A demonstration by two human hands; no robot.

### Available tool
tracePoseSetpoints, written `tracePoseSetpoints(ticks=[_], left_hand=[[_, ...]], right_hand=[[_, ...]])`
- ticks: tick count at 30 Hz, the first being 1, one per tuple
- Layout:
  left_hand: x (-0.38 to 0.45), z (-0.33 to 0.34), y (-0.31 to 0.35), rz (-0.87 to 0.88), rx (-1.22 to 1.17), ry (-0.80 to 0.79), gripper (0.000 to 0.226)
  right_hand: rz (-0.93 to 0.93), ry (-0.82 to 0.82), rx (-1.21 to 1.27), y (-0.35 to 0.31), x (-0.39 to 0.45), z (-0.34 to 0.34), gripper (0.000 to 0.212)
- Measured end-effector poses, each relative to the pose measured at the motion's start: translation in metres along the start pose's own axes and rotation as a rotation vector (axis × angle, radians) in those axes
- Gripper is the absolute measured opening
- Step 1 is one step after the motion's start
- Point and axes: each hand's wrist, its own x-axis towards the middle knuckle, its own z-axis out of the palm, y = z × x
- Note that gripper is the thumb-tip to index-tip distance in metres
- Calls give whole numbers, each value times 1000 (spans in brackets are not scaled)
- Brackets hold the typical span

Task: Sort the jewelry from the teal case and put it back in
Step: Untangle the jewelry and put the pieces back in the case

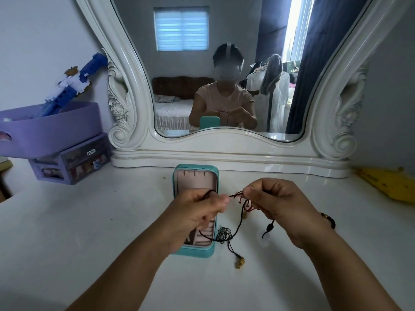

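The left hand (197, 212) is curled, pinching a black cord (241, 217) just above the teal case (193, 250); the right hand (280, 205), to the right of the case, pinches a knot of red cord (240, 195), and the strands run between the two hands. This looks like the sorting step: the person appears to be teasing tangled cords apart, with nothing yet put back. From the pinches the black cord drops to a small snarl (223, 234) at the case's right edge, then to a gold charm (239, 263) on the tabletop in front of the case. A pale ring pendant (267, 240) on a dark bead hangs right of the case, below the right hand.

Next, I judge, the cords must be pulled gently apart, freeing the red one before anything goes into the slots.

The left hand covers the case's middle, so its contents are mostly hidden. How many separate pieces make up the tangle cannot be told
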Motion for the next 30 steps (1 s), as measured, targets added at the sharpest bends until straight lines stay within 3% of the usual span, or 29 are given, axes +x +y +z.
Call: tracePoseSetpoints(ticks=[3,5,7,10,12,14,15,17,19,21,23,27,30], left_hand=[[1,-12,-7,18,-599,-181,27],[0,-15,-10,70,-789,-203,34],[0,-14,-12,60,-662,-154,56],[-3,-5,-11,15,-177,-50,65],[-3,-1,-17,22,32,-2,55],[-4,1,-17,53,156,36,22],[-5,0,-18,48,142,63,6],[-6,-6,-22,34,-11,97,18],[-7,-13,-24,20,-393,43,24],[-6,-20,-26,61,-774,-116,24],[-1,-27,-28,143,-1006,-313,22],[2,-44,-22,254,-1035,-197,30],[0,-48,-22,193,-840,-93,50]], right_hand=[[32,16,-71,4,0,2,19],[34,3,-96,6,-1,4,22],[22,-29,-91,4,-2,5,22],[-9,-124,-52,1,-4,9,18],[-14,-182,-36,-1,-4,12,19],[-5,-180,-13,-1,-4,12,21],[1,-166,0,-1,-4,12,20],[12,-150,7,-1,-3,11,20],[29,-160,10,0,-3,13,20],[38,-165,9,1,-1,16,20],[28,-167,-6,1,0,17,21],[-2,-183,-73,3,4,18,19],[15,-201,-64,7,7,23,19]])
